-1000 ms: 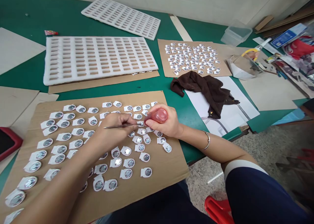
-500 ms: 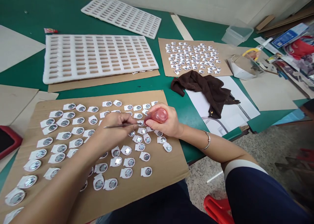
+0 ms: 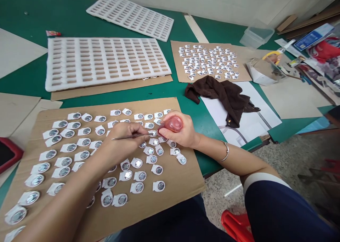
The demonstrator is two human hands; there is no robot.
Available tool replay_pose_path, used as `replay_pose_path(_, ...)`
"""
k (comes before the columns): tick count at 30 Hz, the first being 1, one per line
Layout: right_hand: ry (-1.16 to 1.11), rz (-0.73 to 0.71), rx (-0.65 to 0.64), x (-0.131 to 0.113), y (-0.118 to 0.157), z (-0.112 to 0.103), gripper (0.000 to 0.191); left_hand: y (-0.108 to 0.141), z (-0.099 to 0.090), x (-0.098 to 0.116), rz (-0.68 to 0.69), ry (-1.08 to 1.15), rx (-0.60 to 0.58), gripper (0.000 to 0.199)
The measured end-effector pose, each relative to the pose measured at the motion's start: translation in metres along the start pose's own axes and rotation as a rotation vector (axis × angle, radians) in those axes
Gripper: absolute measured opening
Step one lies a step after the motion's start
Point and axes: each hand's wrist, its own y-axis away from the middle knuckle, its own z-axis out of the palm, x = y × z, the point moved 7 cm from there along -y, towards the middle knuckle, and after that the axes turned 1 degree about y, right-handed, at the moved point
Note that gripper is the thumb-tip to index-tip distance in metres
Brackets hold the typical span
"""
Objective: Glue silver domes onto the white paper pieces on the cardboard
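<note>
My left hand (image 3: pixel 123 139) is closed on a pair of thin metal tweezers (image 3: pixel 127 137), whose tip end is at a white tab with a shiny round metal disc (image 3: pixel 152 133). Wrapped round a soft, reddish squeeze bottle (image 3: pixel 172 123) is my right hand (image 3: pixel 184 130). The bottle is tilted, its lower end pointing down and left close beside that same disc; its tip is hidden or too small to make out. Many similar tabs with discs lie in loose rows on the brown cardboard sheet (image 3: pixel 183 185) under both hands. My left forearm covers some of them.
Behind the cardboard lie white foam trays with slots (image 3: pixel 106 63) (image 3: pixel 132 15). A second cardboard (image 3: pixel 177 70) carries more small disc pieces. To the right are a dark brown cloth (image 3: pixel 220 97), white paper (image 3: pixel 262 128), a clear plastic box (image 3: pixel 257 35) and yellow-handled scissors (image 3: pixel 275 54).
The squeeze bottle and my right hand have shifted slightly right, showing more of the disc at the tweezers. My left hand stays nearly in place.
</note>
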Motion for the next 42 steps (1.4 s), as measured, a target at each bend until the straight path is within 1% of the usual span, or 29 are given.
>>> replay_pose_path(14,0.031,0.026,0.012,0.0018,-0.0009,-0.0021,0.028,0.0001,-0.0004,-0.0011,-0.018,-0.010,0.002,0.024)
replay_pose_path(21,0.016,-0.013,0.020,0.0026,0.0001,-0.0024,0.026,0.0010,-0.0003,0.0012,-0.018,-0.031,0.004,0.025)
replay_pose_path(30,0.033,-0.013,0.034,0.0029,-0.0001,-0.0051,0.026,0.0005,-0.0012,0.0000,-0.051,-0.028,0.010,0.027)
replay_pose_path(35,0.035,-0.034,0.052,0.0020,-0.0009,-0.0049,0.025,-0.0007,0.0003,-0.0011,-0.040,-0.006,0.006,0.026)
replay_pose_path(42,0.032,-0.045,0.063,0.0007,-0.0013,-0.0056,0.024,-0.0002,-0.0020,-0.0021,-0.025,-0.034,0.032,0.025)
